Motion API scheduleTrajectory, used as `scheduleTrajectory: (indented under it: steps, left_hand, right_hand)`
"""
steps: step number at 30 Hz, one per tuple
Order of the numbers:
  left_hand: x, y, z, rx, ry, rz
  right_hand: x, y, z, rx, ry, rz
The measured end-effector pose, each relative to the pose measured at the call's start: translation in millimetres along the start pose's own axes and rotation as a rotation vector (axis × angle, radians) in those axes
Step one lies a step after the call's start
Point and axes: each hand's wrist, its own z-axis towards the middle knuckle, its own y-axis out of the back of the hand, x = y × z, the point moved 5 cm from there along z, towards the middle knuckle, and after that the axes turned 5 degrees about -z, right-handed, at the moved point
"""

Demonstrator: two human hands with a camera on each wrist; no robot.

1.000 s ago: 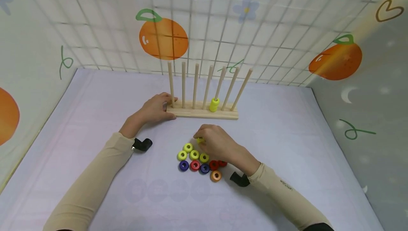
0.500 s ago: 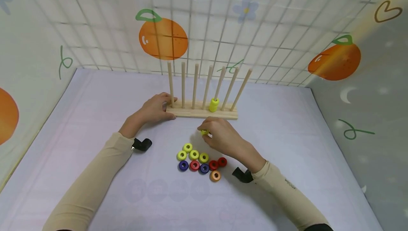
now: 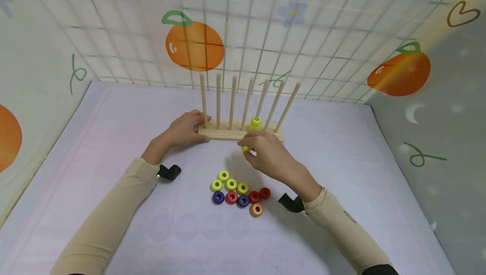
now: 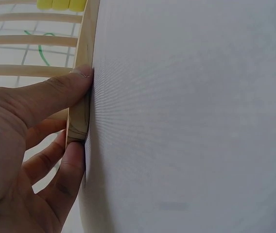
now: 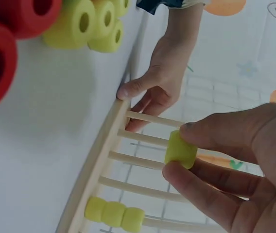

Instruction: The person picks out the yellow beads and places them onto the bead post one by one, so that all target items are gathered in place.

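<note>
A wooden rack (image 3: 239, 135) with several upright pegs stands toward the back of the table. Yellow beads (image 3: 255, 123) sit stacked on one peg; the right wrist view shows three of them (image 5: 113, 214). My left hand (image 3: 186, 129) grips the rack's left end, thumb on the front side and fingers around the end, as the left wrist view (image 4: 36, 141) shows. My right hand (image 3: 271, 155) pinches one yellow bead (image 5: 181, 149) between thumb and fingers, just in front of the rack's base and off the pegs.
In front of the rack lie loose beads: several yellow (image 3: 231, 184), two blue (image 3: 218, 198), three red (image 3: 232, 197) and one orange (image 3: 256, 210). A patterned curtain (image 3: 322, 34) hangs behind the table.
My right hand has lifted away from the loose beads toward the rack, carrying the yellow bead. My left hand has stayed on the rack's end.
</note>
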Motion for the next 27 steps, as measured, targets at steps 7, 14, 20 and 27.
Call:
scheduleTrajectory:
  steps: [7, 14, 20, 27]
  left_hand:
    - [0.4, -0.5, 0.5, -0.002, -0.01, 0.002]
    - [-0.4, 0.5, -0.4, -0.007, -0.016, 0.002]
    - [2.3, 0.8, -1.0, -0.011, -0.008, 0.011]
    - [2.6, 0.5, 0.4, -0.016, -0.026, -0.016]
  right_hand:
    - [0, 10, 1.6, -0.043, 0.001, -0.024]
    - [-1, 15, 3.4, -0.068, 0.009, -0.034]
    - [2, 23, 6.9, -0.084, 0.019, -0.034]
    - [2, 33, 8.9, -0.123, 0.024, -0.042]
